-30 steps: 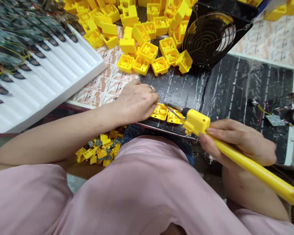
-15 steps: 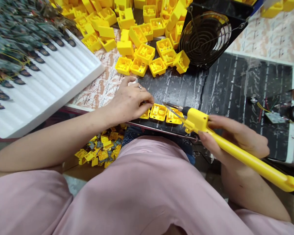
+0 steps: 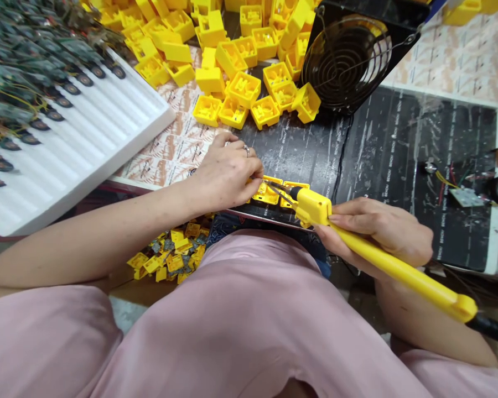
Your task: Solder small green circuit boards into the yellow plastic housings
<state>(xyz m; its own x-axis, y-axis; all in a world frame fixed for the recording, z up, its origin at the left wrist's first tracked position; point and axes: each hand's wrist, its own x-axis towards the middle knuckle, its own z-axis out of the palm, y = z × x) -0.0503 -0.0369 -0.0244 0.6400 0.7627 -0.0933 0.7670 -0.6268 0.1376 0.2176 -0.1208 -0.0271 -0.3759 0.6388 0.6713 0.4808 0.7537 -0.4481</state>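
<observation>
Since the earlier frame, the yellow soldering tool (image 3: 373, 251) has shifted left, its metal tip now over the middle casing (image 3: 268, 194), and the left hand (image 3: 231, 174) has come slightly right. The right hand (image 3: 384, 229) grips the tool's handle; the left has thumb and fingertips drawn together beside that casing, though I cannot tell whether they pinch anything. The middle casing lies open side up near the counter's (image 3: 309, 152) near edge, touching or just beside the right casing (image 3: 285, 201). Working well here would mean steadying the casing, touching the tip lightly inside, and keeping hot metal off fingertips and plastic walls. Farther off, open yellow housings (image 3: 244, 88) hold small moulded fittings; at left, a white foam tray (image 3: 102, 138) carries crowded green circuit boards (image 3: 20, 50) with dark round discs.
</observation>
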